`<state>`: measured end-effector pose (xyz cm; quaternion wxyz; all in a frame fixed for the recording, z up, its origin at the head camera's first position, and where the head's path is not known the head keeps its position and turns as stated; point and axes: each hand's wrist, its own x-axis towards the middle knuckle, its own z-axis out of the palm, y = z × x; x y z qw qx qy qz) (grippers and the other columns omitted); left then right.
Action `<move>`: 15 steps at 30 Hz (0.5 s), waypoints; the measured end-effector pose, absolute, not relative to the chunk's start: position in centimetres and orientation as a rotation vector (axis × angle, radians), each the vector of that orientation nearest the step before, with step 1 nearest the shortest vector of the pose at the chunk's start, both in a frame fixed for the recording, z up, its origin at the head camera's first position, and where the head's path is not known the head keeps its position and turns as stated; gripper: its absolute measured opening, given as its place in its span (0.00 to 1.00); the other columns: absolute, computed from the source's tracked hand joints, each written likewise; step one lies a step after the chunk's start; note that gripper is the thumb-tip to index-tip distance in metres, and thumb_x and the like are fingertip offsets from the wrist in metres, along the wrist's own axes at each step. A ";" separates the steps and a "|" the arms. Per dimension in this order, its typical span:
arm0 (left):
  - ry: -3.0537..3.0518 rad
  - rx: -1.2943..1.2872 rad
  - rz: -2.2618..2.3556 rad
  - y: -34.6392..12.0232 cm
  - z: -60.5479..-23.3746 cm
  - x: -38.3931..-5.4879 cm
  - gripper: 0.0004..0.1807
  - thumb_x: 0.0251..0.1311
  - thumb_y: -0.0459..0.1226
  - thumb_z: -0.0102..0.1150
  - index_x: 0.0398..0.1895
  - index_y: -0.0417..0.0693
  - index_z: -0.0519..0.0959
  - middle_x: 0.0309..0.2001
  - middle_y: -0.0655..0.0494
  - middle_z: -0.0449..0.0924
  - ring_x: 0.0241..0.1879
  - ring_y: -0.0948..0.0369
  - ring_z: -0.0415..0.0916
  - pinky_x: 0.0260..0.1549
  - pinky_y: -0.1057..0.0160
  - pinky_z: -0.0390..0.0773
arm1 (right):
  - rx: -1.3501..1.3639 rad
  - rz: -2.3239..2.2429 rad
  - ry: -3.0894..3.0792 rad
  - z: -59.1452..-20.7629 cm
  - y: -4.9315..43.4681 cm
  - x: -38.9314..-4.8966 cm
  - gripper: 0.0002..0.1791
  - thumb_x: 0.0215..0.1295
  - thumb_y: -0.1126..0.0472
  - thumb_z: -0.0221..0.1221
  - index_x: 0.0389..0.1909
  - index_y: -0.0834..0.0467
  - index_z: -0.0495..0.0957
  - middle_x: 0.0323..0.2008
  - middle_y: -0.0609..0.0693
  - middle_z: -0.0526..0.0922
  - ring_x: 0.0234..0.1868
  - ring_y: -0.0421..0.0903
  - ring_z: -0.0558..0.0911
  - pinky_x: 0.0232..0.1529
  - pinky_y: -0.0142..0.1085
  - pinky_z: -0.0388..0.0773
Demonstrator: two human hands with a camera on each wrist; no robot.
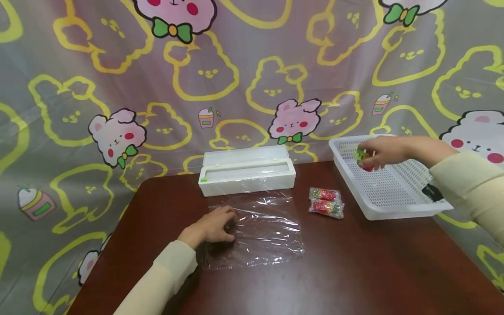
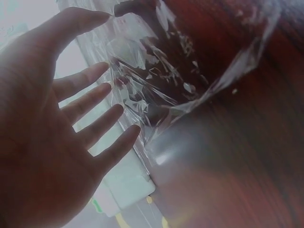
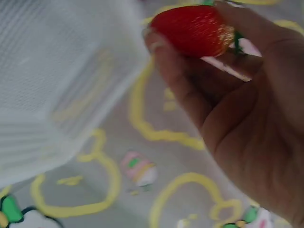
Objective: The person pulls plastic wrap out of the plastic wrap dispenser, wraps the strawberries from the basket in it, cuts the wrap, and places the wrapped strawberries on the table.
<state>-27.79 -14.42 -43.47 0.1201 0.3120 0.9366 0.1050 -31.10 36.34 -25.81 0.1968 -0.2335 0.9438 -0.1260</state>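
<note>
In the head view my right hand (image 1: 383,152) is over the far end of the white basket (image 1: 368,212), pinching a red strawberry (image 3: 192,29) with green leaves. The right wrist view shows it between thumb and fingertips. My left hand (image 1: 214,225) has its fingers spread at the left side of a sheet of clear cling film (image 1: 267,236); whether it touches the film I cannot tell. The film runs over the table from a white cling film box (image 1: 248,186) with its lid raised. Two strawberries wrapped in film (image 1: 327,208) lie between the sheet and the basket.
A dark red-brown wooden table (image 1: 338,271) carries everything. Inside the basket's near right corner lies a black object (image 1: 432,191), partly hidden by the right sleeve. A patterned curtain (image 1: 244,78) hangs behind the table. A green slider (image 1: 203,179) sits on the box's left end.
</note>
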 end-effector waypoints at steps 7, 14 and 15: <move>2.719 0.895 0.311 -15.6 -44.0 -26.5 0.23 0.55 0.44 0.74 0.52 0.48 0.80 0.65 0.49 0.72 0.67 0.46 0.69 0.60 0.43 0.74 | -0.834 -0.694 2.699 -24.9 30.4 -27.8 0.16 0.68 0.56 0.67 0.52 0.58 0.78 0.35 0.46 0.85 0.35 0.42 0.85 0.38 0.35 0.82; 2.767 1.005 0.365 -14.5 -42.8 -26.9 0.31 0.55 0.46 0.75 0.60 0.43 0.78 0.62 0.49 0.73 0.62 0.48 0.73 0.59 0.47 0.75 | -1.040 -0.771 2.673 -27.6 25.4 -26.1 0.13 0.65 0.60 0.68 0.49 0.54 0.81 0.35 0.43 0.84 0.32 0.41 0.82 0.36 0.34 0.82; 2.785 1.023 0.398 -14.2 -42.4 -26.9 0.33 0.55 0.47 0.75 0.62 0.42 0.77 0.63 0.48 0.73 0.63 0.48 0.73 0.61 0.48 0.74 | -1.076 -0.779 2.666 -28.2 24.7 -26.0 0.13 0.65 0.60 0.68 0.49 0.54 0.81 0.36 0.42 0.84 0.33 0.41 0.82 0.36 0.34 0.82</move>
